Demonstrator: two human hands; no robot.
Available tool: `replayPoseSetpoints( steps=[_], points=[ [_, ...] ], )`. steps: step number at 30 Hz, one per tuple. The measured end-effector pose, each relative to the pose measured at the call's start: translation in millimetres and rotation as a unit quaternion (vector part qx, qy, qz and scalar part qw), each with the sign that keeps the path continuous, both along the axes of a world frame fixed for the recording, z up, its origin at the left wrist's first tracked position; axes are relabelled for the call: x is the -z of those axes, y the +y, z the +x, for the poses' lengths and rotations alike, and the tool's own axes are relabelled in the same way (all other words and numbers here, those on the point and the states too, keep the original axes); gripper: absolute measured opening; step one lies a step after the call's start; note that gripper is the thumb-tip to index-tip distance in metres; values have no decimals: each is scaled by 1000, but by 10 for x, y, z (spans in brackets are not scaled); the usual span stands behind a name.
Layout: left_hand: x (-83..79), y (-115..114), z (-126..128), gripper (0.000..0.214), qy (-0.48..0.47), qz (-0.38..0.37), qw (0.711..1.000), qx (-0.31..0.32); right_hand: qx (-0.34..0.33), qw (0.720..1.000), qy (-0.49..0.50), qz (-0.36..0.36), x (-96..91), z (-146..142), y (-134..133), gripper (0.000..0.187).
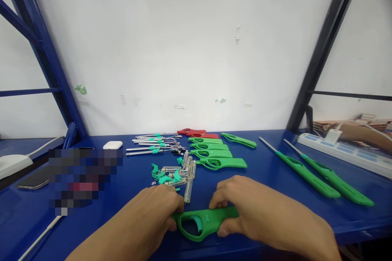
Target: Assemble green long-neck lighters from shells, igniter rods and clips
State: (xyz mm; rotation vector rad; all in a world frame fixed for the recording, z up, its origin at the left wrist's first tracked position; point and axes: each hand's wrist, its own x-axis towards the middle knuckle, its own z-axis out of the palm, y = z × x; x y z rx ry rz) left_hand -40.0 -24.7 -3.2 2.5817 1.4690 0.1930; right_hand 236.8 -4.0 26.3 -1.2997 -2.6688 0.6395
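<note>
A green plastic lighter body with a trigger loop lies near the front edge of the blue table. My left hand pinches its left end with curled fingers. My right hand closes over its right end, thumb under, fingers on top. Just behind my hands lies a heap of clear gas tubes with teal caps. Further back sit several metal rods with teal collars.
Several green handle shells, one red shell and one separate green shell lie mid-table. Two finished long green lighters rest at right, a white power strip beyond. An earbud case and phone sit left.
</note>
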Motion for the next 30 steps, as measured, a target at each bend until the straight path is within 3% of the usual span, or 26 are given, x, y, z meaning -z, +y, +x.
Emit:
replayPoseSetpoints(
  steps=[4, 7, 12, 17, 28, 30],
  points=[
    [20, 5, -40, 25, 4, -11, 1000, -4, -2, 1000, 1, -7, 11, -4, 0, 28],
    [35, 18, -86, 27, 17, -23, 1000, -12, -5, 1000, 16, -8, -11, 8, 1, 39],
    [57, 60, -135, 28, 52, -41, 998, -19, 6, 1000, 24, 19, -45, 49, -25, 24],
    [98, 83, -125, 30, 61, -42, 997, -17, 13, 1000, -12, -14, 9, 44, 21, 35],
    [140, 67, -79, 35, 46, 2, 999, -27, 42, 998, -10, -54, 11, -67, 100, 32],
    [138, 39, -41, 28, 43, 15, 998, -33, 45, 996, -11, -78, 3, -77, 109, 31]
  ],
)
